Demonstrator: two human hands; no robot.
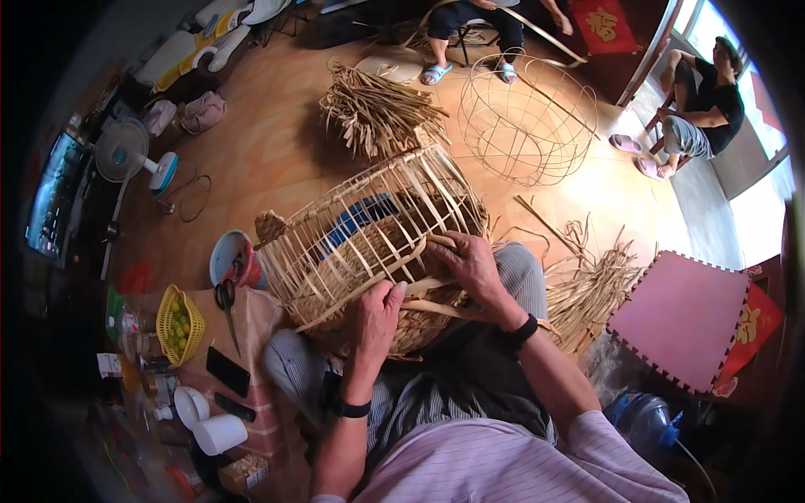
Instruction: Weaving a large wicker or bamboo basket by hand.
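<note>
screen (57, 194): far left, dark, lit bluish | red signs: top doorway (602, 23); right wall (749, 327)

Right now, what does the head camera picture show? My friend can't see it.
A person's left hand and right hand press flat straw-coloured strips into a half-woven basket resting on their lap. A bare basket frame and a bundle of strips sit on the floor beyond, and two other people sit farther back.

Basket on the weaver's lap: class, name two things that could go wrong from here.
1. The basket lies tilted on the lap, steadied only by the left hand and right hand; it might roll off.
2. Loose strip ends stick out around the fingers and may cut or splinter them.
3. Scissors lie at the edge of the low table beside the knee; a nudge could knock them down.
</note>
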